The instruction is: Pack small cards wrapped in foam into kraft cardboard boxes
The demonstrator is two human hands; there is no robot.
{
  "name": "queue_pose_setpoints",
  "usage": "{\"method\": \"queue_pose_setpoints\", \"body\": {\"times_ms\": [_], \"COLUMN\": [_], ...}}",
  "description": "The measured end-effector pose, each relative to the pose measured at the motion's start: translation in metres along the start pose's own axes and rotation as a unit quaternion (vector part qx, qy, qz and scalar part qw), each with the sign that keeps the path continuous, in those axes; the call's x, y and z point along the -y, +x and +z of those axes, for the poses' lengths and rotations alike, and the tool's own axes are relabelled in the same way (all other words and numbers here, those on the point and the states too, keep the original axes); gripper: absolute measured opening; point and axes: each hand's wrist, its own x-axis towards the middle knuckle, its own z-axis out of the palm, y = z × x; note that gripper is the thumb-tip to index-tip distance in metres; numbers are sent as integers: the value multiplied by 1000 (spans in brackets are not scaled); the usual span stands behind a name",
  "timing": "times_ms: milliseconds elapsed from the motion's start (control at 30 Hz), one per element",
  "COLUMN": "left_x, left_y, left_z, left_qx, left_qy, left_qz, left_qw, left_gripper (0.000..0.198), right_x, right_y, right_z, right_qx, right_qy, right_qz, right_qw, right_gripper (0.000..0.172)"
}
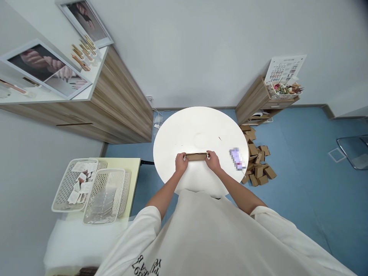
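A small brown cardboard box (196, 157) is held over the near half of the round white table (198, 122). My left hand (181, 162) is closed on its left end, and my right hand (213, 161) is closed on its right end. The long side of the box faces me; whether its top is open or folded down is too small to tell. To the right of my right hand lies a blurred purple item (237, 158), possibly a phone.
Several brown boxes (258, 168) are heaped on the floor right of the table. On the left, white plastic baskets (120, 191) with packets stand on a yellowish table (135, 163). A wooden cabinet (123, 99) and a small drawer cabinet (253, 99) stand near the wall.
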Motion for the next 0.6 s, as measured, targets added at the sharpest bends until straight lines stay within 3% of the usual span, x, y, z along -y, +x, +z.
{"method": "queue_pose_setpoints", "body": {"times_ms": [300,600], "left_x": [7,15], "left_y": [-1,-6], "left_z": [0,-4], "left_qx": [3,-7], "left_qy": [-31,44], "left_qz": [73,163], "left_qw": [997,986], "left_gripper": [32,42], "right_x": [1,-5], "right_y": [-3,-7], "right_z": [1,1], "right_qx": [0,1], "right_qy": [-95,-134], "right_qz": [-72,-118], "right_qw": [993,984], "right_gripper": [42,47]}}
